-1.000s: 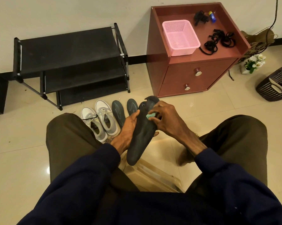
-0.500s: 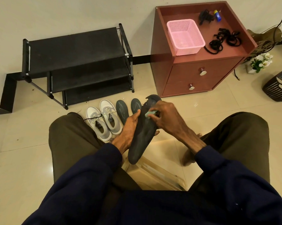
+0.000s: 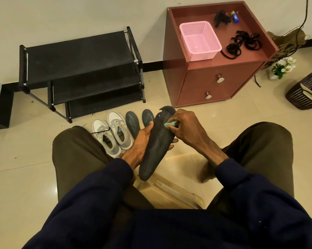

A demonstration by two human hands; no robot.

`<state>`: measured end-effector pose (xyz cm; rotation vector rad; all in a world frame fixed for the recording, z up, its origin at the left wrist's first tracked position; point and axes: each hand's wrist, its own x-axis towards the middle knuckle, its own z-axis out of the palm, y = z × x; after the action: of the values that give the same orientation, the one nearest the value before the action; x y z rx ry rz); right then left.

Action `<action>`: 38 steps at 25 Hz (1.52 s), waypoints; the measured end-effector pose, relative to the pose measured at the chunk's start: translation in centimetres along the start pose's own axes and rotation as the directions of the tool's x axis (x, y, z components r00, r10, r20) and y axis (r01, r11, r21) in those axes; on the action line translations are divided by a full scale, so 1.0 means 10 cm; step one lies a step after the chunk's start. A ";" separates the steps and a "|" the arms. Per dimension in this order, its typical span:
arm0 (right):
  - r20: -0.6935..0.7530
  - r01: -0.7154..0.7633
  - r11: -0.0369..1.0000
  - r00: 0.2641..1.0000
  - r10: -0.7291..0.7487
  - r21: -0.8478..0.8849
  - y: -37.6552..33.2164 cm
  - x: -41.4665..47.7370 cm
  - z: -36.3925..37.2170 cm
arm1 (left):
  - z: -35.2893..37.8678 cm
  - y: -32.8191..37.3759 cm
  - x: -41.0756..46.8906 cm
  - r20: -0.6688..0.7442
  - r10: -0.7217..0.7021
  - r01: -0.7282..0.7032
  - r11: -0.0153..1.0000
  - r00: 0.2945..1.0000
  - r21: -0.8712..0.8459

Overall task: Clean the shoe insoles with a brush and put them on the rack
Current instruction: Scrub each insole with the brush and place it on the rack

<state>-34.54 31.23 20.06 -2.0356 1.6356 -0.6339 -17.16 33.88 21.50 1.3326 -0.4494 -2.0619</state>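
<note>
Just in front of the black rack (image 3: pixel 79 65), his left hand (image 3: pixel 140 142) grips a dark insole (image 3: pixel 157 144) while his right hand (image 3: pixel 185 126) pinches a small green brush (image 3: pixel 170 123) against it.

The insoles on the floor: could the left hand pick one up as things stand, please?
Probably not yet: the left hand is busy gripping the held insole. The floor insoles lie uncovered just beyond it, beside the sneakers.

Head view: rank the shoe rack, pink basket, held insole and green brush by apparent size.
1. shoe rack
2. pink basket and held insole: alike, insole nearer the camera, so unranked
3. green brush
</note>
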 end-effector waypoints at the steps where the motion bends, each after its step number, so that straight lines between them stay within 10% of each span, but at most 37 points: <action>1: -0.006 -0.010 1.000 1.000 0.010 0.002 0.01 -0.02 -0.01 | 0.03 0.02 -0.01 -0.006 -0.005 0.005 1.000 1.000 -0.010; 5: 0.322 -0.028 0.985 0.946 -0.028 0.170 -0.13 -0.11 0.00 | 0.01 0.00 0.10 -0.012 0.019 -0.019 1.000 1.000 -0.014; 10: -0.022 -0.074 0.995 0.997 0.072 -0.069 0.10 -0.03 -0.07 | 0.11 0.01 0.08 0.020 -0.046 0.047 0.999 0.999 -0.015; 15: 0.354 -0.066 0.989 0.935 0.014 0.135 -0.07 -0.14 -0.05 | 0.12 0.01 0.09 -0.003 -0.036 0.036 0.999 0.999 -0.035; 21: -0.162 -0.119 0.993 0.980 0.114 -0.026 0.21 -0.05 -0.12 | 0.07 -0.05 0.19 0.048 -0.153 0.156 0.986 0.987 -0.065; 25: -0.041 -0.094 0.984 0.994 0.102 0.154 0.09 -0.10 -0.08 | 0.11 0.01 0.12 0.107 -0.137 0.142 0.989 0.985 -0.048; 30: -0.224 -0.139 0.983 0.961 0.163 0.118 0.16 -0.05 -0.09 | 0.11 0.05 0.07 0.059 -0.061 0.058 0.996 0.996 0.061; 34: -0.010 -0.092 0.982 0.995 0.095 0.166 0.04 -0.09 -0.04 | 0.13 0.04 0.11 0.113 -0.067 0.069 0.997 0.991 -0.018; 38: -0.200 -0.116 0.991 0.971 0.127 0.070 0.14 -0.05 -0.09 | 0.09 0.04 0.11 0.115 -0.106 0.107 0.994 0.988 -0.004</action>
<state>-36.26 31.42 19.88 -1.8639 1.8194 -0.8593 -18.22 32.78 21.34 1.2609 -0.4254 -2.2345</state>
